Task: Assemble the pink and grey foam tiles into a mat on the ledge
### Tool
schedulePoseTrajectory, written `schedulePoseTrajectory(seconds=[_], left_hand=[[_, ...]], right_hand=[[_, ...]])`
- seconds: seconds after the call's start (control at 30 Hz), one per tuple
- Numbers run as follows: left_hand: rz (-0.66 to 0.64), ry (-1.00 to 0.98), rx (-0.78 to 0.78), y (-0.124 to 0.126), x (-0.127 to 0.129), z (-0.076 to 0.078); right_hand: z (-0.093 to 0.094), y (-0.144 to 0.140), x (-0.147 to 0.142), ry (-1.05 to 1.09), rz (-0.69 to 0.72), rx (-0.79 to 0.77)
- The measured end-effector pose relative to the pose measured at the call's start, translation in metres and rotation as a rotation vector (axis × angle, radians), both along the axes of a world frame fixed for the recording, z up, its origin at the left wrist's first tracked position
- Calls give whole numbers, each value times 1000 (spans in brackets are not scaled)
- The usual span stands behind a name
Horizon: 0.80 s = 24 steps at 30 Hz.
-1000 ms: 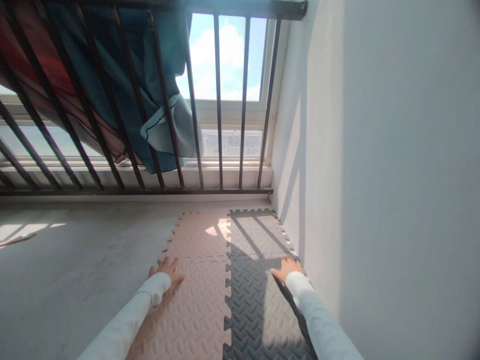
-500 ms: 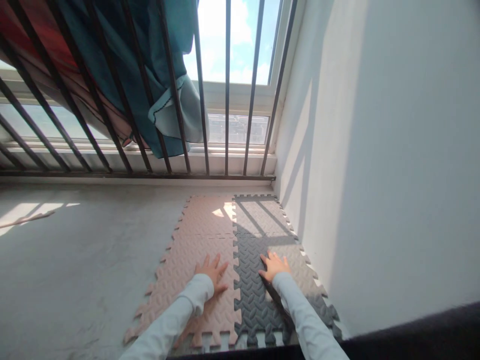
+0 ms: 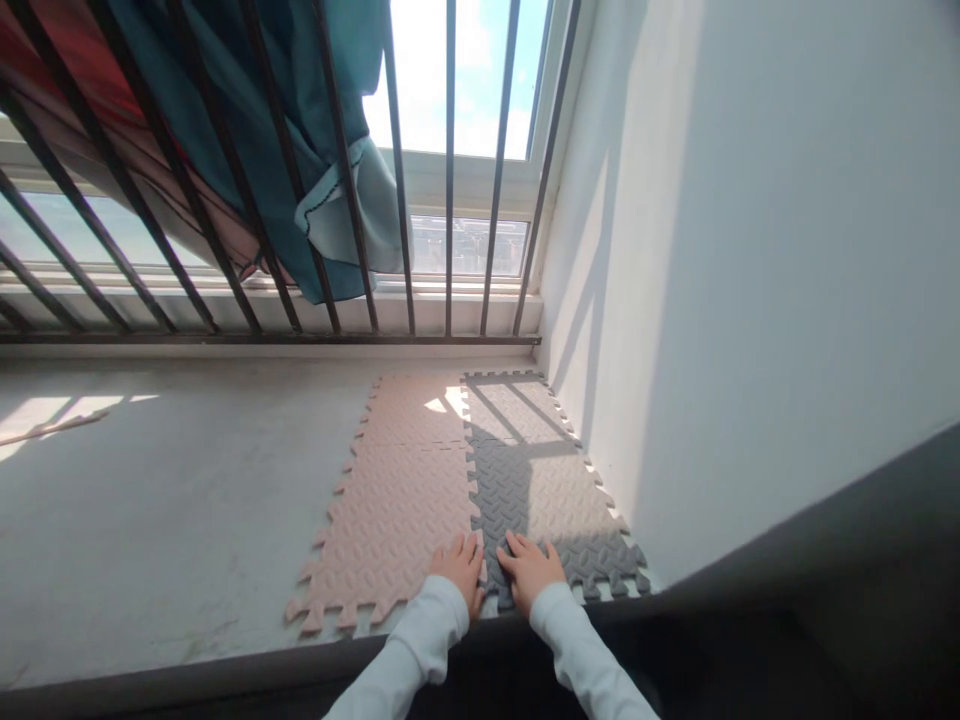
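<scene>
Nearest, both hands lie flat with fingers spread, gripping nothing: the left hand on the pink mat, the right hand on the grey mat. They press side by side at the near end of the toothed seam where the two mats interlock. The seam runs straight away from the hands, along the mats' long axis, and both hands are equally close to it. Beyond lie the concrete floor, the white wall, then black bars draped with blue cloth

Left hand and right hand lie flat, palms down, fingers spread, side by side; white sleeves reach both wrists.
</scene>
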<state>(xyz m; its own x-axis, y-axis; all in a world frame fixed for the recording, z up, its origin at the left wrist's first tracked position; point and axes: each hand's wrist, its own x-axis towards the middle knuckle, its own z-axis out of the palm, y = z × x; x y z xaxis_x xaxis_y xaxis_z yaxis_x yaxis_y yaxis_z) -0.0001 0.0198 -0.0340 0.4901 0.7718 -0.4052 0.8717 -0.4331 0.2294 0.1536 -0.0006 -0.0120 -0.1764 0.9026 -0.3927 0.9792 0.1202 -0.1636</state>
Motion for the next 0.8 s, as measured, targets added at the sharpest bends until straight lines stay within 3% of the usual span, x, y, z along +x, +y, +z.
schedulePoseTrajectory(seconds=[0.1, 0.2, 0.37, 0.47, 0.57, 0.8], left_hand=[[-42, -75, 15, 2, -11, 6], [-80, -148, 14, -3, -29, 3], [64, -135, 86, -20, -66, -8], [120, -65, 116, -29, -83, -5], [111, 5, 104, -35, -84, 5], [128, 55, 132, -35, -60, 23]], right_hand=[[-5, -2, 10, 53, 15, 12], [-5, -9, 16, 98, -12, 37], [1, -23, 18, 114, -99, 98], [2, -29, 19, 108, -136, 83], [1, -35, 16, 95, -151, 76], [6, -52, 6, 40, -197, 133]])
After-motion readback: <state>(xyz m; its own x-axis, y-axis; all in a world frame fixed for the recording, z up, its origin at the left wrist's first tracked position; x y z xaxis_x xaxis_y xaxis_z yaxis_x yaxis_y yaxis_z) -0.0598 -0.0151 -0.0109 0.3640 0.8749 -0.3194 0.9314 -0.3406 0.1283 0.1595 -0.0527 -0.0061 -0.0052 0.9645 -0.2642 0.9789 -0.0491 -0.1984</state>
